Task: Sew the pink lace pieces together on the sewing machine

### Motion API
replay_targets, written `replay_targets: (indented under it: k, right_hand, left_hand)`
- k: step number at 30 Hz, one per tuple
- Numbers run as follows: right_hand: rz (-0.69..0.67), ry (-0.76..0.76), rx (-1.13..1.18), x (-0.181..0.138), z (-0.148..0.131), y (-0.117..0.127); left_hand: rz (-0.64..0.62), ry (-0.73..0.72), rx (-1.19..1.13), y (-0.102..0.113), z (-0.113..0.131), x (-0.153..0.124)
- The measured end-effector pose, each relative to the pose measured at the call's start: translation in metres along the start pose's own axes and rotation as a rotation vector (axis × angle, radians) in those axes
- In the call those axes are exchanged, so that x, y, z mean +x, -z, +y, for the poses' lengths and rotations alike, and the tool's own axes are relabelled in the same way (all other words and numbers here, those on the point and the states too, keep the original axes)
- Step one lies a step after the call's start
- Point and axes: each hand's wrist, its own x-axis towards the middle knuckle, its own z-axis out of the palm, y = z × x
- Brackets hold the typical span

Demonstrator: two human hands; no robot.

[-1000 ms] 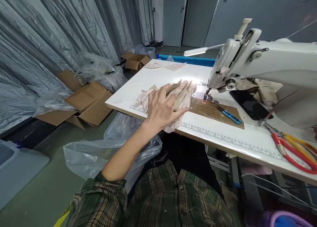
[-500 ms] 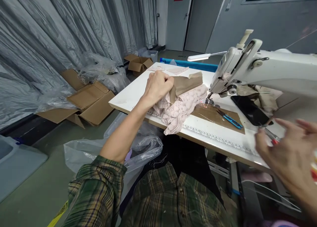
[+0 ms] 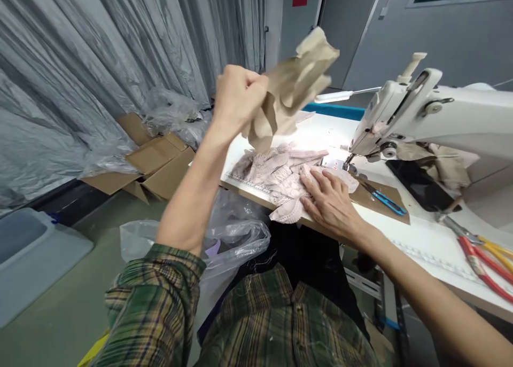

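Note:
My left hand (image 3: 241, 97) is closed around a crumpled beige fabric piece (image 3: 298, 81), raised above the table and blurred by motion. Below it, pale pink lace fabric (image 3: 276, 172) lies bunched on the white sewing table (image 3: 430, 239), a corner hanging over the front edge. Flat on the right part of that lace rests my right hand (image 3: 331, 201), fingers spread. Just beyond the fingers stands the white sewing machine (image 3: 401, 110), its needle area close to the cloth. Blue thread snips (image 3: 385, 200) lie on a brown sheet (image 3: 363, 195) beside my right hand.
A black phone (image 3: 420, 185) and more beige cloth (image 3: 451, 164) lie under the machine arm. Red-handled and yellow-handled scissors (image 3: 476, 249) are at the right edge. Cardboard boxes (image 3: 160, 164), a clear plastic bag (image 3: 236, 249) and a plastic bin (image 3: 40, 260) stand left.
My left hand has lifted the beige fabric up off the lace. My right hand has come from the far right, near the scissors, onto the lace.

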Motion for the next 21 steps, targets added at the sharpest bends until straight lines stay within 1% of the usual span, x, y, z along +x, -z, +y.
replay_targets:
  k: [2, 3, 5, 6, 8, 11, 13, 15, 17, 18, 21]
  right_hand:
    - [0.011, 0.027, 0.005, -0.002, 0.006, -0.002]
    - [0.022, 0.041, 0.015, -0.004, 0.009, -0.003]
    - [0.041, 0.047, 0.045, -0.008, 0.013, -0.004]
    - [0.040, 0.043, 0.061, -0.010, 0.014, -0.004]
    - [0.024, 0.035, 0.062, -0.011, 0.015, -0.005]
    - [0.015, 0.039, 0.080, -0.010, 0.013, -0.004]
    - [0.000, 0.043, 0.117, -0.010, 0.010, -0.001]
    - [-0.027, 0.037, 0.147, -0.011, 0.008, 0.001]
    - [-0.051, 0.035, 0.156, -0.011, 0.007, 0.001]
    - [-0.043, 0.037, 0.153, -0.011, 0.007, 0.001]
    - [-0.020, 0.051, 0.120, -0.010, 0.009, -0.003]
  left_hand:
    - [0.089, 0.030, -0.051, 0.024, -0.022, -0.008]
    - [0.115, 0.056, -0.070, 0.037, -0.036, -0.016]
    - [0.108, 0.121, -0.122, 0.063, -0.066, -0.042]
    - [0.072, 0.162, -0.157, 0.076, -0.081, -0.059]
    - [-0.064, 0.276, -0.225, 0.099, -0.108, -0.101]
    - [-0.378, 0.490, -0.229, 0.123, -0.138, -0.167]
    - [-0.579, 0.596, -0.154, 0.129, -0.154, -0.206]
    - [-0.701, 0.673, -0.040, 0.128, -0.171, -0.238]
    - [-0.757, 0.712, 0.099, 0.121, -0.188, -0.261]
    - [-0.763, 0.719, 0.144, 0.118, -0.196, -0.268]
    - [-0.777, 0.695, 0.221, 0.111, -0.213, -0.277]
